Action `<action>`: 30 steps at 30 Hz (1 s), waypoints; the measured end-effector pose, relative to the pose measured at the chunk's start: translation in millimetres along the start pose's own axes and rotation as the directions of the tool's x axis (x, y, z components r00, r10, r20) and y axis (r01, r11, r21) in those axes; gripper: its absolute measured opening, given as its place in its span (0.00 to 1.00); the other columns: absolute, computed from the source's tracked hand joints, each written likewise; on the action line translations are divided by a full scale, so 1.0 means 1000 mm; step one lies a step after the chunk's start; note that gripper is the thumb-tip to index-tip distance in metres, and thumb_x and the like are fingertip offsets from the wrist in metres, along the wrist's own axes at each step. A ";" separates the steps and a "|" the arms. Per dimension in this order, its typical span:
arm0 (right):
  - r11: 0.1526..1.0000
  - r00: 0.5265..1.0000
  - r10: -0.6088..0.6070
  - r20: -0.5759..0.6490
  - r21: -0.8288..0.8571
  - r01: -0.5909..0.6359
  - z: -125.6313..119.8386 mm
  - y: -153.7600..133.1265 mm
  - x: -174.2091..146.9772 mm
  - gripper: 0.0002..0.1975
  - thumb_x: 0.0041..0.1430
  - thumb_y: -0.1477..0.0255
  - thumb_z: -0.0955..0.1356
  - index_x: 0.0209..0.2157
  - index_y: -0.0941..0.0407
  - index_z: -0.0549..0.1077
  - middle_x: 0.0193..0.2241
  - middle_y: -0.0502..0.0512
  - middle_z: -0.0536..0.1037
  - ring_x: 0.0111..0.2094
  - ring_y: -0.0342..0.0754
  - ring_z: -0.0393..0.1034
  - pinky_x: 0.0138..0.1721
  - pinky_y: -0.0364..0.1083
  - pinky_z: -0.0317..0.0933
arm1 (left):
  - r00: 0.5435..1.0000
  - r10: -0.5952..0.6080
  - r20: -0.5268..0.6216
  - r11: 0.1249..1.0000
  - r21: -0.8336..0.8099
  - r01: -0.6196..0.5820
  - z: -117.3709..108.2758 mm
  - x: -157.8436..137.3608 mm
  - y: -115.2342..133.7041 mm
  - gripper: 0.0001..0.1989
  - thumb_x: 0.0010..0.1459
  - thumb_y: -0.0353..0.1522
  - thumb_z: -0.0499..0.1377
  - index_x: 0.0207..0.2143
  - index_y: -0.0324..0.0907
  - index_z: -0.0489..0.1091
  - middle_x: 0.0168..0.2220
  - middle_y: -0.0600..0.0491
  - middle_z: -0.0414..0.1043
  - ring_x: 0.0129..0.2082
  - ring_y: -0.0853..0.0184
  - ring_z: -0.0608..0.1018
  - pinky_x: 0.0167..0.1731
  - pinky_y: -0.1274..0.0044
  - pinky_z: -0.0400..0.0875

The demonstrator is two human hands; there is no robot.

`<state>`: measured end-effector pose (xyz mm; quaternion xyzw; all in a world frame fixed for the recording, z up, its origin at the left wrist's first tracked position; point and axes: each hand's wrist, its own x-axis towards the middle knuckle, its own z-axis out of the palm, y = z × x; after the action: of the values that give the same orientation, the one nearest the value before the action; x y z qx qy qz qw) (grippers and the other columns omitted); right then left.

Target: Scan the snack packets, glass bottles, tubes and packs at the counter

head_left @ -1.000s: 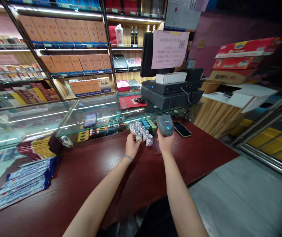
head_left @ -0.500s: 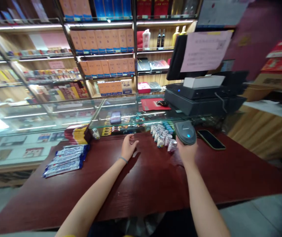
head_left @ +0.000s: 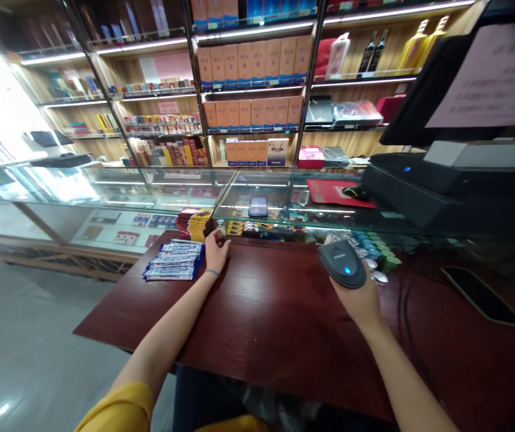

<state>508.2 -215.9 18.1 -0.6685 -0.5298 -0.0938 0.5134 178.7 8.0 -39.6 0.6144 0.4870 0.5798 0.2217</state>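
My left hand point(head_left: 216, 254), a thin band at its wrist, reaches to the back left of the dark red table. Its thumb and fingers are apart just in front of a small can point(head_left: 221, 227); whether they touch it I cannot tell. Beside it stands a stack of red and yellow packets point(head_left: 193, 224), with blue and white sachets point(head_left: 173, 261) lying nearer. My right hand point(head_left: 362, 300) is closed around a dark barcode scanner point(head_left: 343, 264) with a lit blue light, held above the table. Behind the scanner stand rows of small cans point(head_left: 371, 251), partly hidden by it.
A glass display counter point(head_left: 185, 186) borders the table's far side. At the right are a phone point(head_left: 484, 296), a black cable point(head_left: 408, 324) and a point-of-sale machine with a monitor point(head_left: 413, 90). A small device point(head_left: 258, 207) and a red mat point(head_left: 325, 192) lie on the glass.
My left hand has moved left and away from me, from mid-table to the lone can. My right hand still holds the scanner, now nearer the front of the cans. The view has swung left.
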 end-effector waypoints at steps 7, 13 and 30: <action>0.999 0.980 -0.049 0.190 -0.008 0.052 0.024 -0.008 -0.022 0.16 0.53 0.62 0.69 0.43 0.52 0.69 0.27 0.55 0.80 0.31 0.59 0.79 0.30 0.49 0.67 | 0.998 0.037 0.056 0.997 0.067 -0.041 0.007 0.014 -0.010 0.43 0.49 0.28 0.68 0.66 0.42 0.54 0.63 0.38 0.56 0.66 0.50 0.59 0.66 0.58 0.52; 0.991 0.953 -0.104 0.285 -0.052 0.124 0.026 -0.003 -0.026 0.17 0.51 0.64 0.69 0.44 0.50 0.69 0.24 0.51 0.79 0.26 0.59 0.79 0.25 0.46 0.63 | 0.997 0.003 0.083 0.999 0.049 -0.007 0.026 0.025 -0.014 0.52 0.44 0.27 0.69 0.69 0.42 0.48 0.66 0.37 0.51 0.69 0.46 0.52 0.67 0.56 0.49; 0.997 0.968 -0.071 0.242 0.019 0.069 0.019 -0.005 -0.026 0.19 0.53 0.64 0.69 0.46 0.52 0.67 0.28 0.54 0.81 0.31 0.57 0.79 0.31 0.47 0.68 | 0.984 -0.049 0.174 0.966 -0.241 0.090 0.027 0.004 0.027 0.23 0.63 0.37 0.58 0.60 0.44 0.61 0.49 0.48 0.70 0.45 0.63 0.75 0.52 0.68 0.69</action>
<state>484.9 -217.2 -5.3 -0.6531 -0.6123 -0.0267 0.4448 212.6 7.4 -21.2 0.6107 0.4119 0.5745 0.3568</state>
